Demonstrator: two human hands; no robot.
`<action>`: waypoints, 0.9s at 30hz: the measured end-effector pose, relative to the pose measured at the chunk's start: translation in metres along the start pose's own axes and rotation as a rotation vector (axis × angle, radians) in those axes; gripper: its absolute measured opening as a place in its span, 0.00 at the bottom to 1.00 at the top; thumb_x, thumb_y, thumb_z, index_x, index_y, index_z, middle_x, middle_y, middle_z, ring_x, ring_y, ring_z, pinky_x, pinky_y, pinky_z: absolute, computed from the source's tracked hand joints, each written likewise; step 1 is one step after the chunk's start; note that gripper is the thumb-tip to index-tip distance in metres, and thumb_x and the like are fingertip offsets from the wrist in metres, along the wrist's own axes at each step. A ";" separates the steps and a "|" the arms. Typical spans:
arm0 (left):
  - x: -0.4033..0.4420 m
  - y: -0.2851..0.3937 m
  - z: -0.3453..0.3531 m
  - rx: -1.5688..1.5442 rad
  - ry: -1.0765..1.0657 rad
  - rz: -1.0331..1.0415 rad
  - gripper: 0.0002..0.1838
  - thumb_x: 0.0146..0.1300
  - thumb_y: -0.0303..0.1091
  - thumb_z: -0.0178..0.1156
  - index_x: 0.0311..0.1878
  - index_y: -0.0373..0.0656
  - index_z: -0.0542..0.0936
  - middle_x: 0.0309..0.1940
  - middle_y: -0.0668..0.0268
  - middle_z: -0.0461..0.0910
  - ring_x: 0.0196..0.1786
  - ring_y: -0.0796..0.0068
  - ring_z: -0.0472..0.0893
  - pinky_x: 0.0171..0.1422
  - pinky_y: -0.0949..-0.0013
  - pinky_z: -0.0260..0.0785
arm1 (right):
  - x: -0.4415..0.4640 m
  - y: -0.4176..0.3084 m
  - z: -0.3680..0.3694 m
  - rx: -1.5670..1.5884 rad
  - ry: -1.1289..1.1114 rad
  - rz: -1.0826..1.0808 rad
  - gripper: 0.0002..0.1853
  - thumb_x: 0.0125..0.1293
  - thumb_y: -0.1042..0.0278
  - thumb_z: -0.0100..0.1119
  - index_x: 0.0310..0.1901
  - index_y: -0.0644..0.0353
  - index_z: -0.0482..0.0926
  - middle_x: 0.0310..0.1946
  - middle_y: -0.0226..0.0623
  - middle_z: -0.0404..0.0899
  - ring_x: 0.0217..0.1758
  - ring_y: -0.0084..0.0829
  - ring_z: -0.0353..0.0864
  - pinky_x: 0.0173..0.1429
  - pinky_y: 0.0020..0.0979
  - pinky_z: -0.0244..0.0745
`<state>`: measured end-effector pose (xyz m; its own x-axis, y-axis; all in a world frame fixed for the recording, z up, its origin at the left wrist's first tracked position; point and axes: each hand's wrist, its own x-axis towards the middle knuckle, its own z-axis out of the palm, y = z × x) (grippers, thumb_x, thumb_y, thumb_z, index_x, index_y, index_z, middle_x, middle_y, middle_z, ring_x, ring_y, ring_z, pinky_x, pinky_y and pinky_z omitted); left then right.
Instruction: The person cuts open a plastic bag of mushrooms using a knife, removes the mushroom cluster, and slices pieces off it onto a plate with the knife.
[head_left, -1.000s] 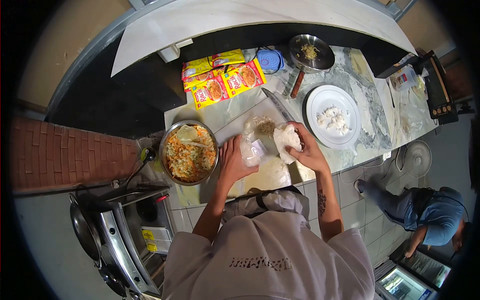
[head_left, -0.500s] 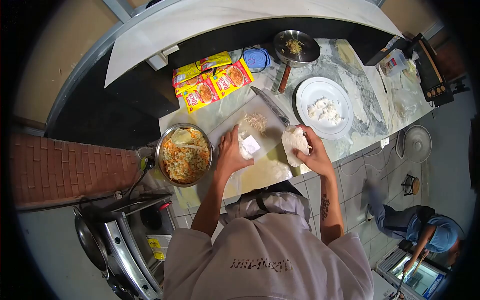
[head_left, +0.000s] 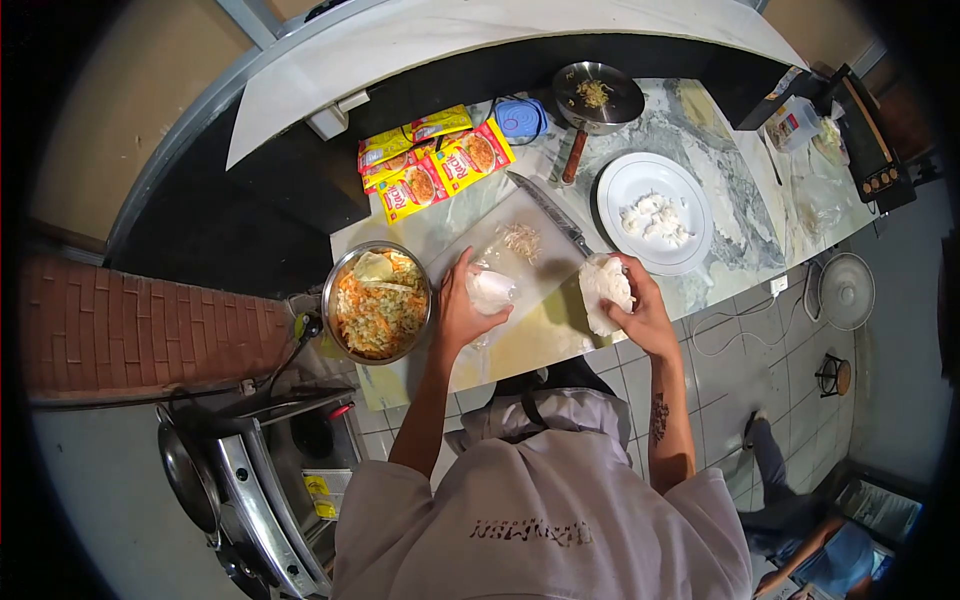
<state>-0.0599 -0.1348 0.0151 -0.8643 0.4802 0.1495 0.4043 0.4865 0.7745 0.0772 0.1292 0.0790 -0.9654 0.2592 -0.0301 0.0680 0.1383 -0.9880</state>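
My left hand (head_left: 458, 312) is closed around a clear plastic bag (head_left: 490, 291) with something white in it, over the near left part of the white cutting board (head_left: 545, 290). In my right hand (head_left: 648, 318) is a pale white clump with ruffled edges (head_left: 603, 293), held just off the board's right corner; its kind is not clear. Between and beyond the hands, a small heap of thin pale shreds (head_left: 522, 241) lies on the board. A large knife (head_left: 550, 212) rests along the board's far right edge, blade pointing away.
On the left stands a metal bowl (head_left: 328, 320) of chopped orange and pale vegetables. Yellow seasoning packets (head_left: 415, 190), a blue lidded box (head_left: 520, 117) and a pan (head_left: 625, 98) sit behind. A white plate (head_left: 700, 200) holds white pieces. Another person (head_left: 835, 560) is at lower right.
The white thing in the left hand has turned, and a printed-looking patch no longer shows. The right hand's clump is tilted a little differently. The other person has shifted lower in view.
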 end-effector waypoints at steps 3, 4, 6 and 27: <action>0.002 0.001 0.001 -0.040 0.035 0.049 0.49 0.45 0.42 0.77 0.69 0.40 0.64 0.47 0.54 0.78 0.54 0.52 0.76 0.61 0.54 0.68 | -0.002 0.000 0.001 0.007 -0.009 0.001 0.32 0.54 0.82 0.61 0.63 0.61 0.68 0.53 0.38 0.77 0.60 0.30 0.75 0.63 0.32 0.71; 0.005 -0.004 0.002 -0.038 0.037 0.048 0.49 0.45 0.42 0.77 0.69 0.40 0.64 0.47 0.54 0.78 0.54 0.52 0.76 0.61 0.54 0.68 | -0.002 0.000 0.000 0.002 -0.013 0.001 0.32 0.54 0.82 0.61 0.63 0.61 0.68 0.53 0.38 0.77 0.60 0.30 0.75 0.63 0.32 0.72; 0.013 -0.008 0.002 0.002 0.003 0.070 0.39 0.52 0.40 0.74 0.66 0.40 0.68 0.44 0.53 0.80 0.51 0.54 0.79 0.58 0.57 0.70 | -0.003 -0.001 0.000 0.022 -0.008 0.025 0.32 0.54 0.82 0.61 0.63 0.61 0.68 0.53 0.38 0.77 0.60 0.31 0.75 0.62 0.32 0.72; -0.008 -0.009 0.004 -0.559 0.295 -0.015 0.06 0.65 0.20 0.62 0.43 0.29 0.83 0.35 0.66 0.84 0.39 0.82 0.80 0.46 0.78 0.72 | -0.015 -0.005 -0.013 0.067 0.038 -0.002 0.32 0.54 0.82 0.61 0.63 0.63 0.68 0.55 0.38 0.76 0.61 0.33 0.76 0.66 0.36 0.70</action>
<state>-0.0552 -0.1400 0.0042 -0.9470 0.2164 0.2374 0.2430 -0.0010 0.9700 0.0943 0.1375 0.0861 -0.9552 0.2950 -0.0233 0.0475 0.0752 -0.9960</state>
